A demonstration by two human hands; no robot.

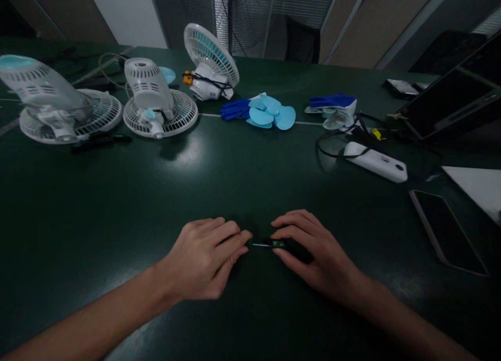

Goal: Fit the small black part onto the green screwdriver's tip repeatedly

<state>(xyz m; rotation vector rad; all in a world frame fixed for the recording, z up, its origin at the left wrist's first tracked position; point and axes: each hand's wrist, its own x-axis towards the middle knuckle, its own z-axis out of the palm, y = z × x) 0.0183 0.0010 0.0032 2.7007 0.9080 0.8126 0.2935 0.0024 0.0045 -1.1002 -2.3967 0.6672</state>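
Observation:
A small screwdriver [261, 245] with a thin metal shaft and a black and green handle lies level, low over the dark green table. My right hand [313, 251] has its thumb and fingers closed around the handle, with the palm arched above the table. At the other end of the shaft, the thumb and forefinger of my left hand [207, 254] pinch together. The shaft's far end is hidden at those left fingertips, where a bit of dark green shows.
Fan parts stand at the back left: a fan [70, 110], another fan [156, 105] and a tilted fan [211, 63]. Behind my hands lie light blue fan blades [272, 112] and blue-white gloves [332, 103]. A white power strip [376, 161] and phone [448, 230] are right.

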